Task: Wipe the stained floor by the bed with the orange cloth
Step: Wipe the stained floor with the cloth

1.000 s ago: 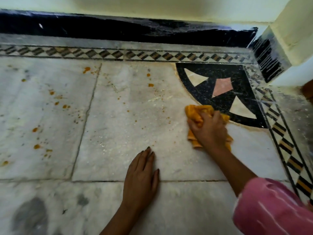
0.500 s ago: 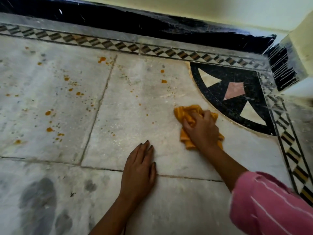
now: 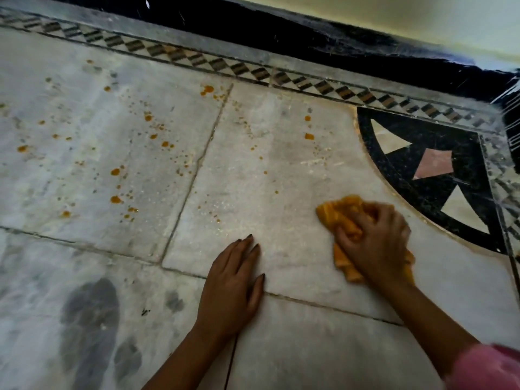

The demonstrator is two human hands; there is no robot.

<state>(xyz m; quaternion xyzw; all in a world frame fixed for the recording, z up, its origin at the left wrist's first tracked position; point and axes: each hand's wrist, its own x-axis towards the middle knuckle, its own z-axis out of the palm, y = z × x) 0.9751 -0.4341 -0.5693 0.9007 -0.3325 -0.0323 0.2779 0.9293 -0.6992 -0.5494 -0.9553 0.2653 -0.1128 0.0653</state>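
My right hand [image 3: 375, 243] grips a crumpled orange cloth [image 3: 339, 213] and presses it on the pale marble floor [image 3: 281, 178], just left of the black corner inlay. Most of the cloth is hidden under the hand. My left hand [image 3: 232, 288] lies flat on the floor with straight fingers, to the left of the cloth and apart from it. Orange stains [image 3: 115, 199] are spattered over the slab at the left, with a few more drops [image 3: 309, 136] on the slab beyond the cloth.
A black quarter-circle inlay [image 3: 430, 175] with pale and pink triangles fills the corner at right. A diamond-patterned border strip [image 3: 197, 59] and a black skirting [image 3: 281, 23] run along the wall behind. Dark grey smudges [image 3: 90, 319] mark the near-left slab.
My right hand has slid the cloth toward me and leftward, away from the black inlay. The view has swung, so more of the stained left slab shows. My left hand stays planted.
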